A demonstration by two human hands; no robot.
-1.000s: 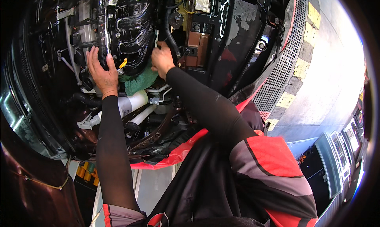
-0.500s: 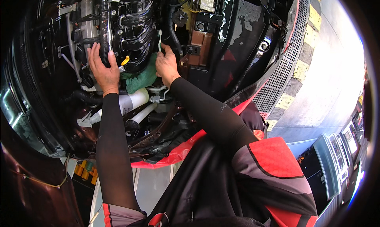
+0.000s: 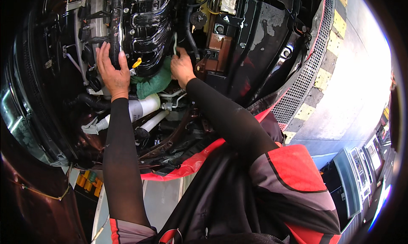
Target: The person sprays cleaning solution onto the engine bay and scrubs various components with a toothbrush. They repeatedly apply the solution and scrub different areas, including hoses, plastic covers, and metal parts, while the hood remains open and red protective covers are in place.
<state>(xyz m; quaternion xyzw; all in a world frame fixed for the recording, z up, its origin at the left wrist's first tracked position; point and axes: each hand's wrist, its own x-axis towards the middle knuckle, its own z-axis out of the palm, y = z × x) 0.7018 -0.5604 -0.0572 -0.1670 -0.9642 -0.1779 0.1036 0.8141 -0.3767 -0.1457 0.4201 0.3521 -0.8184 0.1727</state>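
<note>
My left hand (image 3: 114, 76) lies on the engine, its fingers stretched out beside a black corrugated hose (image 3: 115, 52), and grips nothing. My right hand (image 3: 182, 68) is closed on a slim, light-coloured tool (image 3: 175, 43) that sticks up past the fingers; its kind cannot be made out, and its lower part is hidden. Between the hands a green cloth (image 3: 151, 84) is tucked below the black ribbed intake manifold (image 3: 146, 44). Near my left fingertips is a yellow dipstick handle (image 3: 137, 63). Under the left wrist lies a white bottle (image 3: 142, 108).
Brown-and-black box-like parts (image 3: 217, 52) stand right of my right hand. A red-edged cover (image 3: 182, 169) runs along the near edge of the bay. A black plastic grille (image 3: 306, 57) curves along the right, with a yellow-and-black strip (image 3: 321, 78) on the floor beyond.
The whole view has shifted slightly. Both hands keep nearly the same places, and the right hand still holds the slim tool.
</note>
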